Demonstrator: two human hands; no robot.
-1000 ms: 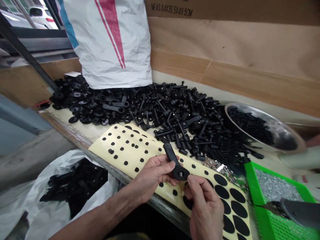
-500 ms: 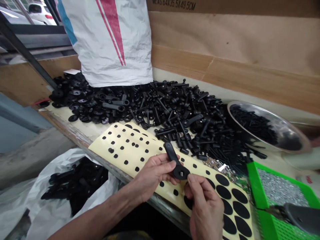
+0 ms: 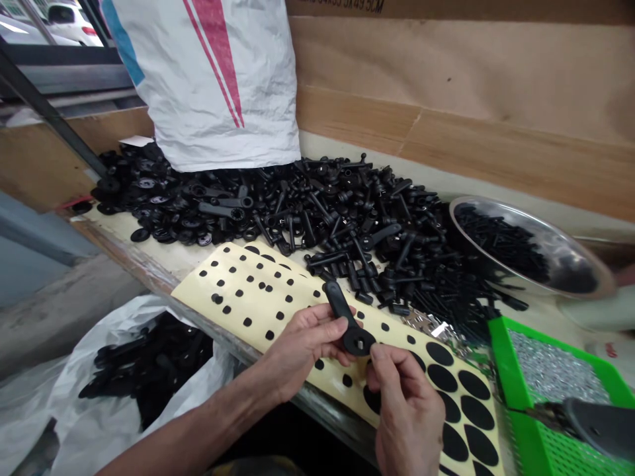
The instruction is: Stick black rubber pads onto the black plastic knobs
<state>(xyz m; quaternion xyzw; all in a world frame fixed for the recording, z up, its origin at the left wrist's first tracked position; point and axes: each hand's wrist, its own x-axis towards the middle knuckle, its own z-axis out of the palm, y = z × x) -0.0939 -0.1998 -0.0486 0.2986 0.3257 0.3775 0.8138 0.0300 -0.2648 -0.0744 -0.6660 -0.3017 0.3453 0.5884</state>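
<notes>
Closest of all, the left hand (image 3: 305, 350), fingers curled under and thumb on top, gripping the long handle of a black plastic lever (image 3: 338, 305). Right hand (image 3: 409, 416) just below, thumb and forefinger pressed together at the lower edge of the lever's round head (image 3: 358, 342); whether pinching the head alone or something thin against it, too small to tell. Lever held in the air above the sheet, handle tilted up and away, a square metal-edged hole showing in the head.

Hardly any change from a second ago: same grip, same tilt, only a slight drift of the whole view.

Under the hands, a glossy cream backing sheet (image 3: 238, 291) lying across the bench edge, dotted with small matt black stickers, larger black ovals (image 3: 476, 412) toward the right. To the left, a crumpled white plastic bag (image 3: 59, 403) holding more black levers (image 3: 149, 357). To the right, a bright green mesh tray (image 3: 506, 370) of tiny silvery parts (image 3: 555, 373), dark-handled pliers (image 3: 595, 423) resting across its corner.

Farther on, a loose heap of black levers and knobs (image 3: 322, 211), ribbed round bases (image 3: 153, 198) at its left end. Beyond, a steel bowl (image 3: 496, 211) of black bolts (image 3: 501, 241), a woven white sack (image 3: 208, 79) with a red stripe slumped against brown cardboard (image 3: 446, 73).
</notes>
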